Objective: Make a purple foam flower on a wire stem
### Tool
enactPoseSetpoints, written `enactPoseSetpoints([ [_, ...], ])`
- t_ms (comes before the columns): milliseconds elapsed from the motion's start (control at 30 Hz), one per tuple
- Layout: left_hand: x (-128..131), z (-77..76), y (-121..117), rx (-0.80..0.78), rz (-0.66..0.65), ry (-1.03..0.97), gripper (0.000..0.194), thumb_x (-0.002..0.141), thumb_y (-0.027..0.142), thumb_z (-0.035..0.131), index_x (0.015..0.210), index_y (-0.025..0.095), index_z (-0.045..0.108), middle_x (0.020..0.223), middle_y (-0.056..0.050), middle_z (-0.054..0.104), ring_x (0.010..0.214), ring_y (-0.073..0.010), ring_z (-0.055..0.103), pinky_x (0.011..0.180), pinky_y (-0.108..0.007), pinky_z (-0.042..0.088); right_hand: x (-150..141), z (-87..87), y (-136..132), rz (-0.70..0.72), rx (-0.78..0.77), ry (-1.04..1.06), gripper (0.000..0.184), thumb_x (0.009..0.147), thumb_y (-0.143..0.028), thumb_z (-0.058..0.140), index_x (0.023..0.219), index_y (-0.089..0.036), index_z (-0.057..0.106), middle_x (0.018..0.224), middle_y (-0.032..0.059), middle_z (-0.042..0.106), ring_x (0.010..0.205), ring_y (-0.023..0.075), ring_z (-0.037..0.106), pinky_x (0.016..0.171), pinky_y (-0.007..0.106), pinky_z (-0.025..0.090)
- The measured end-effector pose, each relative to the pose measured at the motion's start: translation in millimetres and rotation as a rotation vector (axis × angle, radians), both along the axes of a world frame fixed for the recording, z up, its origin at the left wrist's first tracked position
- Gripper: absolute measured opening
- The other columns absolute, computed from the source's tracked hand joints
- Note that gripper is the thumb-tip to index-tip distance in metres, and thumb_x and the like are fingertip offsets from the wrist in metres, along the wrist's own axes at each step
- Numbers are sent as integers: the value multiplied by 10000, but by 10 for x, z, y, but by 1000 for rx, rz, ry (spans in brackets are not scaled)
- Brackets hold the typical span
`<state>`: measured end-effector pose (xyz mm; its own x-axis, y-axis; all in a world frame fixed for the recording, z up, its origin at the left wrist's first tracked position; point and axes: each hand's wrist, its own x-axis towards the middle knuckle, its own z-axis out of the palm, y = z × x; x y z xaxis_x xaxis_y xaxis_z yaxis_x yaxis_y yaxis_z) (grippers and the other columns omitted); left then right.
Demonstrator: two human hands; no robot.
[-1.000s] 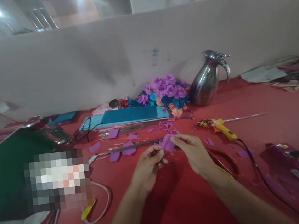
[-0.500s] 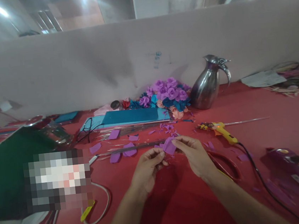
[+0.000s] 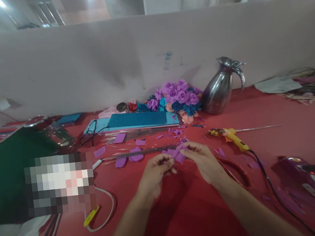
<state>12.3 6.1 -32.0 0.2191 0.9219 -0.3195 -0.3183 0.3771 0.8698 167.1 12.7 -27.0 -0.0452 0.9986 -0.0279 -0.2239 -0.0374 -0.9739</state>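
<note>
A purple crepe-paper petal [image 3: 181, 156] is between my hands, above the red table. My right hand [image 3: 204, 162] pinches its right side between thumb and fingers. At the petal's left edge, my left hand [image 3: 157, 174] has its thumb and fingers pinched together. The petal's upper part looks folded or curled over. Just behind lie a bundle of thin wires [image 3: 149, 151] and several loose petals, one of them a purple piece [image 3: 136, 154]. Red-handled scissors [image 3: 240, 173] rest partly behind my right wrist.
A yellow glue gun [image 3: 235, 139] with a black cord lies right. Farther back stand a steel jug [image 3: 218, 89], paper flowers [image 3: 181, 93] and blue sheets [image 3: 137, 119]. A maroon device [image 3: 304, 175] sits at right, a green box [image 3: 13, 170] at left. Glasses [image 3: 93, 134] lie behind the wires.
The petal has turned in my fingers, and its upper edge now looks folded over. Both hands stay in nearly the same place. The view has shifted slightly.
</note>
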Motion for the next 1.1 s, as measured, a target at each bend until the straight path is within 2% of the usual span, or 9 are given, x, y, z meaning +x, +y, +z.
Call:
enactPoseSetpoints([
  [233, -9, 25, -6, -26, -27, 22, 277, 538, 274, 821, 697, 140, 639, 595, 34, 598, 488, -72, 551, 530, -198, 391, 1, 5, 2, 1, -3, -17, 132, 670, -317, 708, 729, -199, 711, 744, 16, 672, 737, 169, 560, 738, 317, 420],
  [500, -17, 38, -1, -18, -33, 62, 232, 580, 240, 783, 728, 147, 629, 549, 29, 593, 470, -79, 568, 461, -179, 306, 6, -27, 8, 1, 10, -12, 129, 680, -322, 710, 703, -197, 686, 702, -2, 624, 685, 145, 521, 681, 291, 395],
  [633, -17, 49, 0, -40, -31, 31, 235, 572, 246, 792, 717, 140, 639, 583, 27, 599, 470, -79, 573, 472, -180, 349, 3, -28, 6, 7, 11, 11, 133, 682, -325, 714, 703, -198, 680, 705, -2, 622, 684, 144, 516, 674, 289, 391],
  [767, -11, 60, 21, -158, -2, -59, 207, 589, 277, 769, 665, 134, 639, 590, 13, 608, 452, -86, 563, 481, -200, 404, -1, -17, 1, -3, 23, 13, 109, 687, -314, 705, 701, -208, 681, 712, -8, 619, 685, 140, 511, 667, 286, 382],
  [967, -12, 61, 30, -197, -12, -59, 154, 569, 208, 764, 648, 128, 659, 549, 14, 603, 413, -63, 526, 405, -171, 307, -2, 3, -11, 37, 15, 18, 103, 678, -305, 707, 700, -210, 672, 698, -10, 608, 667, 141, 504, 648, 285, 380],
  [1100, -7, 77, 13, -177, -7, -13, 179, 541, 215, 776, 666, 123, 686, 544, 14, 601, 404, -59, 506, 415, -178, 307, 4, 2, -12, 21, 32, -10, 86, 686, -296, 693, 700, -213, 677, 707, -10, 609, 691, 145, 501, 671, 284, 385],
])
